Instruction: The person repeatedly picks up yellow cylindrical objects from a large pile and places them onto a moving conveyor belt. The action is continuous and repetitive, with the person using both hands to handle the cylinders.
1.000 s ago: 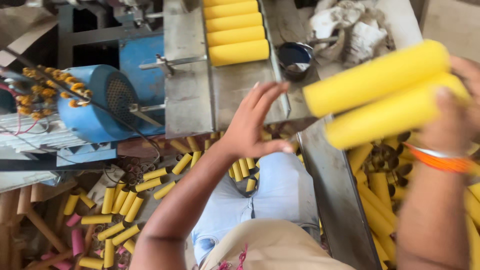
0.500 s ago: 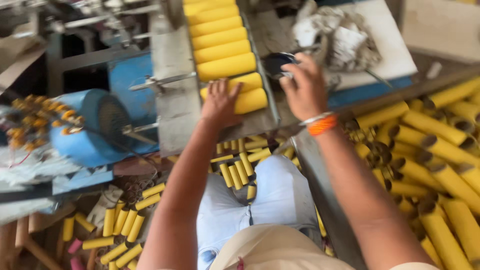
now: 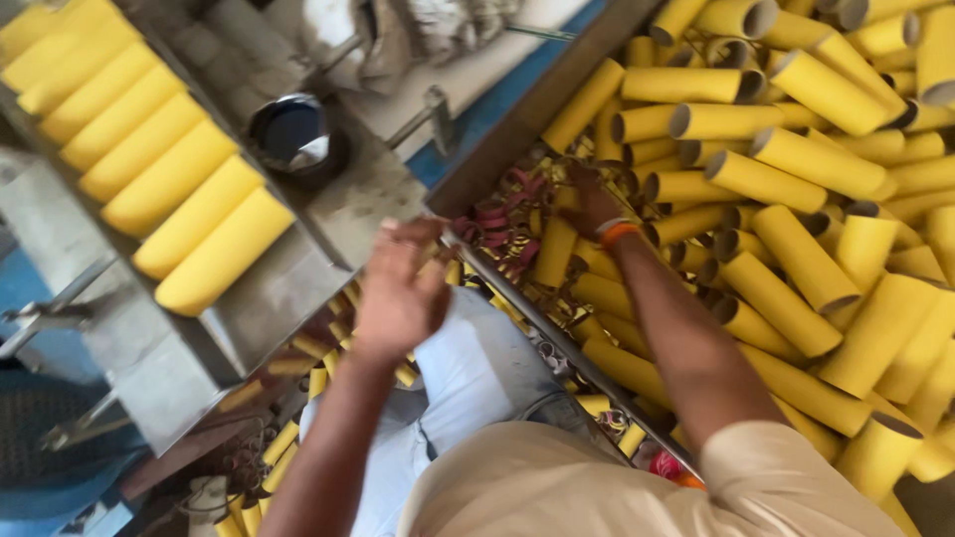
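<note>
Bright, even daylight; shadows soft. Strong motion blur throughout. Left hand [image 3: 398,293] smeared, fingers indistinct. Glare patch on dark round cup [image 3: 293,134] above it. Yellow tubes [image 3: 796,259] beyond right hand [image 3: 587,199] somewhat sharper, edges soft.

tubes [image 3: 776,164]: yellow | wristband [image 3: 618,233]: orange | trough [image 3: 269,298]: grey metal | trousers [image 3: 468,373]: pale blue

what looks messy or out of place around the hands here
Short yellow tube offcuts lie scattered on the floor below the metal tray, while the long tubes on it sit in a neat row. Reddish rings are tangled among the heaped tubes by the right hand. No damage visible.
</note>
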